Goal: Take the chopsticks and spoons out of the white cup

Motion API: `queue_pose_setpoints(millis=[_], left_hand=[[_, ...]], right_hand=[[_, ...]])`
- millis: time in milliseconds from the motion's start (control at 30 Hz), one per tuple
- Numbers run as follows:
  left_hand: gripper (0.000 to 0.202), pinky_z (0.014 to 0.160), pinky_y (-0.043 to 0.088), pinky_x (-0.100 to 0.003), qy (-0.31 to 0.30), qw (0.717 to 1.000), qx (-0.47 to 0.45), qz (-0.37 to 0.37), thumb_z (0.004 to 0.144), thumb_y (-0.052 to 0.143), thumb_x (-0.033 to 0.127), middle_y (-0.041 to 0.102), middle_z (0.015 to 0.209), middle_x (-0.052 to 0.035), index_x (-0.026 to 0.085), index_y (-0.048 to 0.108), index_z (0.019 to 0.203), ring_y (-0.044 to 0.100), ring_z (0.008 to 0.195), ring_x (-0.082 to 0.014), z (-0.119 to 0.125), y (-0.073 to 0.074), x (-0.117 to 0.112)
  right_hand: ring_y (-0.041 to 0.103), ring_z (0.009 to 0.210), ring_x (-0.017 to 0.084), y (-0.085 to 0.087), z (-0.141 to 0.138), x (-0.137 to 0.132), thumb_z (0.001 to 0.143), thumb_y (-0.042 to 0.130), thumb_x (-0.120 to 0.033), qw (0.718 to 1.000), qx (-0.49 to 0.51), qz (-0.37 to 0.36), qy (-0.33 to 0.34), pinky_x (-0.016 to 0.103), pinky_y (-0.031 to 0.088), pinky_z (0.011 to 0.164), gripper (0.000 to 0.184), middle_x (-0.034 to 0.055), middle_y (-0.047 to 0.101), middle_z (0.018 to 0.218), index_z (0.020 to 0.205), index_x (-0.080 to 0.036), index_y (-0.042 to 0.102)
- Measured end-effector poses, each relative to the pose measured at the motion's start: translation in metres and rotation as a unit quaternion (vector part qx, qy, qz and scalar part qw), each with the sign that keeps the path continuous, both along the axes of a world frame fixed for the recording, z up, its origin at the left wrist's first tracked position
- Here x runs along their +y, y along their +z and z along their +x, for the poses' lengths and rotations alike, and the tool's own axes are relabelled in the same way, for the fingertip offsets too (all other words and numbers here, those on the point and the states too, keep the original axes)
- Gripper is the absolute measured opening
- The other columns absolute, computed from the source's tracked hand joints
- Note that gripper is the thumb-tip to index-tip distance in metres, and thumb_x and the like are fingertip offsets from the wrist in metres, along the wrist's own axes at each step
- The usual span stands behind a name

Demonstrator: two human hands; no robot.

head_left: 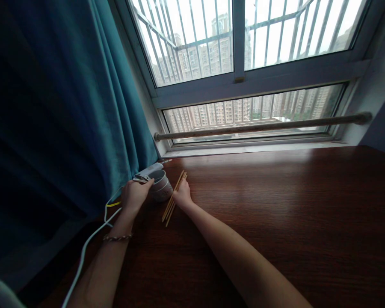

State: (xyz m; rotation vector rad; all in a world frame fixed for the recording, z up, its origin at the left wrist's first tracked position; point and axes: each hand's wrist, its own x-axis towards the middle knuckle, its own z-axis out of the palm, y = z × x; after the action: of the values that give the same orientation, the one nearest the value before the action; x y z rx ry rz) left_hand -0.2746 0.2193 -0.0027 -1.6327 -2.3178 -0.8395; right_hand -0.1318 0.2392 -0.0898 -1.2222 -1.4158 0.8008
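Note:
My left hand (135, 194) is closed on a silvery metal item (142, 178) at the left side of a pale cup (161, 187); the item's exact kind is too small to make out. The cup stands upright on the brown wooden surface, with small dark marks on its side and a line around it below the rim. To its right, my right hand (183, 193) is wrapped round a bundle of several wooden chopsticks (170, 210), slanting down to the left and close to the surface. Whether they touch it I cannot tell.
A whitish roll-like object (152, 169) lies behind the cup. White cables (87, 244) and a yellow strip (113, 204) run along the left edge, beside a blue curtain (115, 107). Beyond the wooden surface (276, 205) are a rail (259, 127) and a barred window.

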Motion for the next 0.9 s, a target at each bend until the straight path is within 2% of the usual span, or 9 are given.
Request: queue_pose_setpoints(millis=[133, 367, 500, 600, 667, 733, 833, 867, 900], left_hand=[[0.037, 0.054, 0.038, -0.033, 0.016, 1.000, -0.019, 0.012, 0.061, 0.060, 0.054, 0.064, 0.076, -0.0117, 0.017, 0.063, 0.067, 0.059, 0.076, -0.0315, 0.002, 0.000, 0.001], [0.029, 0.059, 0.040, -0.032, -0.033, 0.989, -0.014, 0.142, 0.068, 0.058, 0.044, 0.062, 0.065, -0.0097, 0.016, 0.063, 0.063, 0.059, 0.067, -0.0273, 0.007, -0.001, 0.000], [0.032, 0.059, 0.040, -0.031, -0.033, 0.973, 0.019, 0.226, 0.072, 0.054, 0.043, 0.062, 0.065, -0.0097, 0.014, 0.062, 0.064, 0.059, 0.064, -0.0247, 0.006, 0.007, -0.005], [0.037, 0.059, 0.040, -0.031, -0.014, 0.956, 0.053, 0.289, 0.077, 0.051, 0.044, 0.062, 0.064, -0.0105, 0.012, 0.060, 0.062, 0.058, 0.062, -0.0244, 0.010, 0.018, -0.018], [0.038, 0.061, 0.041, -0.030, -0.007, 0.939, 0.065, 0.337, 0.079, 0.050, 0.044, 0.061, 0.064, -0.0094, 0.011, 0.058, 0.062, 0.057, 0.061, -0.0222, 0.015, 0.027, -0.030], [0.034, 0.064, 0.041, -0.030, -0.012, 0.920, 0.061, 0.388, 0.081, 0.049, 0.041, 0.059, 0.065, -0.0067, 0.012, 0.056, 0.065, 0.055, 0.061, -0.0190, 0.022, 0.036, -0.043], [0.028, 0.066, 0.041, -0.030, -0.052, 0.904, 0.011, 0.424, 0.081, 0.052, 0.036, 0.055, 0.064, -0.0033, 0.013, 0.052, 0.065, 0.052, 0.061, -0.0162, 0.035, 0.043, -0.055], [0.027, 0.064, 0.041, -0.030, -0.076, 0.902, -0.033, 0.423, 0.080, 0.053, 0.035, 0.054, 0.062, -0.0025, 0.014, 0.051, 0.064, 0.052, 0.059, -0.0156, 0.039, 0.044, -0.055], [0.026, 0.061, 0.041, -0.029, -0.107, 0.899, -0.087, 0.415, 0.078, 0.056, 0.035, 0.053, 0.059, -0.0016, 0.014, 0.051, 0.063, 0.051, 0.057, -0.0148, 0.044, 0.044, -0.055]], right_hand=[[0.045, 0.100, 0.023, 0.001, 0.000, 0.000, 0.062, 0.049, -0.001, 1.000, -0.004, -0.017, 0.000, 0.033, 0.037, 0.094, 0.051, 0.0145, 0.045, 0.106, 0.111, -0.005, 0.039], [0.046, 0.100, 0.022, 0.004, 0.002, -0.002, 0.062, 0.049, -0.001, 0.999, -0.006, -0.033, 0.009, 0.029, 0.036, 0.094, 0.053, 0.0148, 0.046, 0.106, 0.114, -0.002, 0.039], [0.046, 0.100, 0.022, 0.007, 0.003, -0.002, 0.063, 0.050, -0.001, 0.999, 0.003, -0.044, 0.004, 0.027, 0.037, 0.093, 0.054, 0.0153, 0.046, 0.107, 0.115, 0.000, 0.038], [0.047, 0.101, 0.023, 0.015, 0.008, 0.000, 0.064, 0.050, -0.002, 0.999, 0.016, -0.045, -0.006, 0.028, 0.037, 0.094, 0.052, 0.0167, 0.047, 0.108, 0.115, 0.001, 0.038], [0.045, 0.105, 0.022, 0.028, 0.013, 0.000, 0.067, 0.048, -0.002, 0.999, 0.025, -0.021, -0.017, 0.030, 0.034, 0.097, 0.050, 0.0173, 0.046, 0.111, 0.116, 0.002, 0.038], [0.042, 0.110, 0.019, 0.050, 0.021, -0.004, 0.071, 0.044, -0.003, 0.998, 0.029, 0.041, -0.025, 0.028, 0.030, 0.101, 0.047, 0.0151, 0.045, 0.115, 0.118, 0.000, 0.038], [0.035, 0.117, 0.010, 0.095, 0.035, -0.023, 0.076, 0.040, -0.004, 0.981, 0.017, 0.192, 0.002, 0.019, 0.023, 0.104, 0.044, 0.0044, 0.042, 0.122, 0.119, -0.011, 0.040], [0.031, 0.120, 0.009, 0.110, 0.039, -0.031, 0.075, 0.041, -0.004, 0.966, 0.003, 0.258, 0.030, 0.018, 0.021, 0.105, 0.045, 0.0013, 0.041, 0.124, 0.119, -0.015, 0.041], [0.031, 0.121, 0.011, 0.125, 0.043, -0.039, 0.077, 0.040, -0.007, 0.937, -0.025, 0.342, 0.065, 0.022, 0.022, 0.105, 0.043, 0.0033, 0.039, 0.126, 0.120, -0.013, 0.040]])
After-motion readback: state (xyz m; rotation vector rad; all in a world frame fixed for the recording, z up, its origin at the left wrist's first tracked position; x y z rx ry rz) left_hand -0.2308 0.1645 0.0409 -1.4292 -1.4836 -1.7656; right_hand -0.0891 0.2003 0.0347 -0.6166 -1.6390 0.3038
